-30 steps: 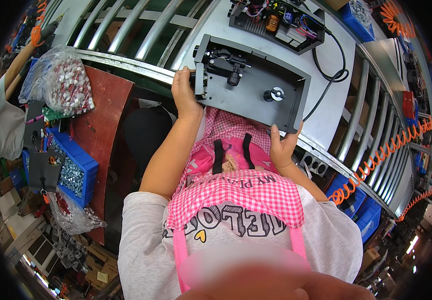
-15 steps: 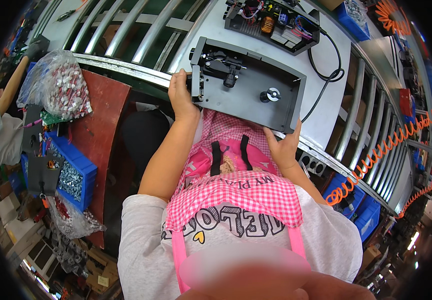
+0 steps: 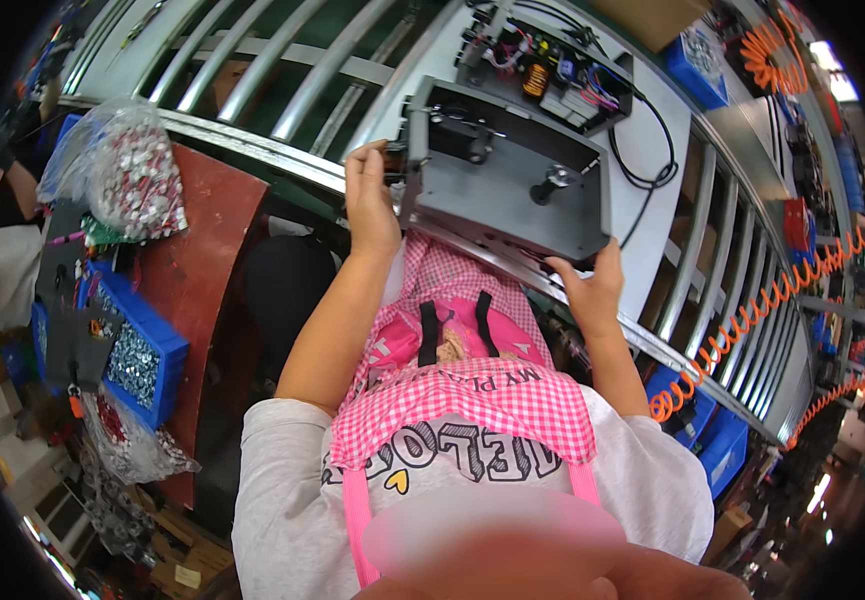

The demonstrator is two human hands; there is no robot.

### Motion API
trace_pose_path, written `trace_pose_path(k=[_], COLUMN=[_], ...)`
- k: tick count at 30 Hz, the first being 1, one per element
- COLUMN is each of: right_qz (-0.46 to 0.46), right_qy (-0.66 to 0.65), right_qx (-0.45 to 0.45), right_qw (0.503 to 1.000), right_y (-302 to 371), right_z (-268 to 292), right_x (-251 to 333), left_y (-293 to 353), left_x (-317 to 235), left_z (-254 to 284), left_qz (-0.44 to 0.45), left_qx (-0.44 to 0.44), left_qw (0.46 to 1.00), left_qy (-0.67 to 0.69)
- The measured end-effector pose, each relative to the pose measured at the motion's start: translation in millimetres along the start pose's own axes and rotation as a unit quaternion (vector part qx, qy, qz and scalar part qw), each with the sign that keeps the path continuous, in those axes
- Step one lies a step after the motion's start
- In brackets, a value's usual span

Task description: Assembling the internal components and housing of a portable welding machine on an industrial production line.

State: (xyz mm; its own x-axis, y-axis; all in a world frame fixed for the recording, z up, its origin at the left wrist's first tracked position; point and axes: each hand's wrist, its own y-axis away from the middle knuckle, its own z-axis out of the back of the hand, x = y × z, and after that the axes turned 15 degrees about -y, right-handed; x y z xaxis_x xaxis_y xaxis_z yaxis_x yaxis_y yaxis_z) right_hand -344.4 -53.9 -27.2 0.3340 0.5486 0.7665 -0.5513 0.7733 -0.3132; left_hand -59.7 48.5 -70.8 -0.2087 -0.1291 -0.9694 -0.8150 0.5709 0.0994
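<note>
An open grey case [image 3: 522,215] is held at the near edge of the white surface [image 3: 650,222], tilted, with part of its outer near wall in sight; whether any of it rests on the surface I cannot tell. The left hand [image 3: 370,208] is partly closed, its fingers bent against the case's left end; the thumb is hidden. The right hand [image 3: 594,285] grips the case's near right corner, thumb and fingers set apart with the corner between them. Inside the case are 2 fittings — a black bracket assembly [image 3: 467,135] toward the left end and a black knob with a silver top [image 3: 552,183] toward the right.

Just beyond the case, toward the far edge of the surface, stands an open unit with coils and wires [image 3: 552,88]. A black cable [image 3: 664,175] loops beside it, near the surface's right edge. Metal rollers [image 3: 322,65] run past the left edge.

Well apart to the left is a red board [image 3: 220,190] — a clear bag of red and white parts [image 3: 140,180] lies at its far left corner, and a blue bin of small metal pieces [image 3: 165,382] sits along its left edge.
</note>
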Motion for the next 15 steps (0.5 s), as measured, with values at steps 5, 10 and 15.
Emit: trace_pose_path(k=[5, 10, 15], right_qz=[-0.014, 0.024, -0.009], right_qy=[0.050, 0.045, -0.001], right_qx=[-0.033, 0.015, 0.017], right_qw=[0.998, 0.999, 1.000], right_y=[-54, -75, -90], right_z=[25, 34, 27], right_x=[5, -30, -32], left_y=[-2, -7, -1], left_x=[-6, 15, 12], left_z=[9, -4, -2], left_qz=[-0.122, -0.064, -0.083], left_qx=[0.076, 0.141, 0.120], left_qw=[0.988, 0.987, 0.988], left_qy=[-0.063, 0.044, 0.038])
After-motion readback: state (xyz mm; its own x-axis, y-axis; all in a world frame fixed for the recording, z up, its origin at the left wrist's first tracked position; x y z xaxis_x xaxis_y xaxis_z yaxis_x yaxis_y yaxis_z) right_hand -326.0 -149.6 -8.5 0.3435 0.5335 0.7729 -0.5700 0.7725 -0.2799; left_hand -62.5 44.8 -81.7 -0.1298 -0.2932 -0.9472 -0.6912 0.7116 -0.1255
